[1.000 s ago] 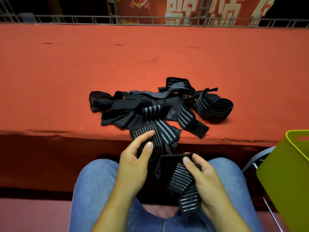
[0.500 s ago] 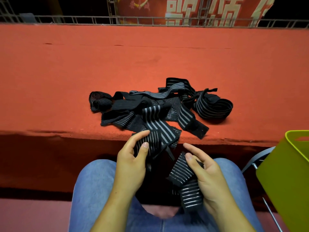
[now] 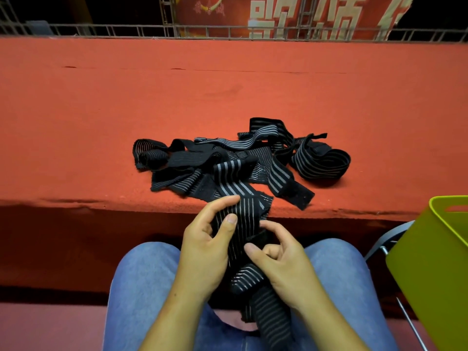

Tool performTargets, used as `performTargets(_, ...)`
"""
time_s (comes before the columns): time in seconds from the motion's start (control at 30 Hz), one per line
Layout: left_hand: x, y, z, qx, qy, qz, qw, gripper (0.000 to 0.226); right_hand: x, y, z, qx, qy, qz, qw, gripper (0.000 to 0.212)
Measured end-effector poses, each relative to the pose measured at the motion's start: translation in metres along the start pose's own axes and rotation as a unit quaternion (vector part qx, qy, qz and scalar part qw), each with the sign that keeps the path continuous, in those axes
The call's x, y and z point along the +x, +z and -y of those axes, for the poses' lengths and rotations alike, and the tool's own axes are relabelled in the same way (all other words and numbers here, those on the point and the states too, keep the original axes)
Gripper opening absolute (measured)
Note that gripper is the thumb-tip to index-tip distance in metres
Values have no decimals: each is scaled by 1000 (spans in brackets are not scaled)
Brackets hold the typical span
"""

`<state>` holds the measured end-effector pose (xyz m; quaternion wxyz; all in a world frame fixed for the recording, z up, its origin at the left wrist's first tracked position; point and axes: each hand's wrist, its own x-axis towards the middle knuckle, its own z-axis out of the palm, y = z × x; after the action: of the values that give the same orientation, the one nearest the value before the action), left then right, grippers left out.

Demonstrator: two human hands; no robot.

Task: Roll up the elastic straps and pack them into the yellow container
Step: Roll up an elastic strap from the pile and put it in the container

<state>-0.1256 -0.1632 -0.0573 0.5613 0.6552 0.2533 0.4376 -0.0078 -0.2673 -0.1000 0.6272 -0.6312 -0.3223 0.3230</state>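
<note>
A tangled pile of black elastic straps (image 3: 238, 158) with grey stripes lies on the red ledge (image 3: 101, 122), near its front edge. One strap (image 3: 247, 216) runs from the pile over the edge down to my lap. My left hand (image 3: 205, 247) pinches this strap between thumb and fingers just below the edge. My right hand (image 3: 281, 264) grips the same strap a little lower, fingers curled round it, and the loose end hangs between my knees. The yellow container (image 3: 430, 262) stands at the right, its opening only partly in view.
A metal chair frame (image 3: 387, 239) holds the yellow container at my right. A railing (image 3: 228, 30) and a red banner close off the far side of the ledge. My knees in blue jeans (image 3: 141, 279) sit just below the ledge.
My hands have come together on the one strap. The right hand moved up and left, beside the left hand, and the strap is drawn tighter between them.
</note>
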Motion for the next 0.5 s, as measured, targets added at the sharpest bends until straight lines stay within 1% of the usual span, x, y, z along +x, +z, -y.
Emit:
performTargets(0.07, 1, -2, 0, 3, 1, -19, 1000, 40, 2, -1, -2, -28, -18, -13, 999, 26)
performTargets(0.1, 2, -3, -1, 6, 2, -35, 999, 39, 3, -2, -4, -31, -15, -16, 999, 25)
performTargets(0.2, 8, -11, -3, -6, -4, -95, 995, 37, 2, -13, -10, -43, 11, -42, 998, 41)
performTargets(0.27, 12, -19, -6, -1, -1, -125, 992, 37, 2, -20, -12, -31, 16, -60, 998, 43)
performTargets(0.37, 15, -26, -9, 9, 13, -131, 991, 36, 4, -26, -16, -38, 2, -72, 997, 40)
performTargets(0.43, 16, -26, -12, 19, 17, -140, 990, 35, 6, -27, -18, -53, -12, -69, 996, 35)
performTargets(0.5, 19, -25, -14, 18, 24, -141, 990, 34, 6, -27, -20, -53, -8, -69, 996, 30)
